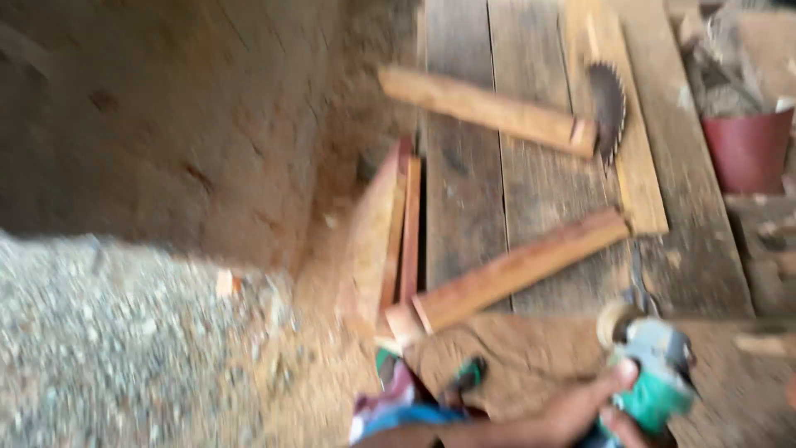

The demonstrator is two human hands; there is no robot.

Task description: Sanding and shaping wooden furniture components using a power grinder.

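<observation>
One of my hands (584,406) reaches in from the bottom edge and grips a green and grey power tool (655,365) with a round head; I cannot tell whether it is the left or the right. No other hand shows. Just above the tool lies a reddish wooden plank (518,270), slanted across the grey bench boards (468,191). A second plank (489,110) lies farther back, its end touching a toothed circular saw blade (608,106) that stands up from the bench. The frame is motion-blurred.
Several thin boards (390,232) lean at the bench's left edge. A brown earthen wall (166,124) fills the upper left, with gravel ground (108,348) and sawdust below. A dark red bucket (750,149) stands at the right. Colourful cloth (398,406) shows at the bottom.
</observation>
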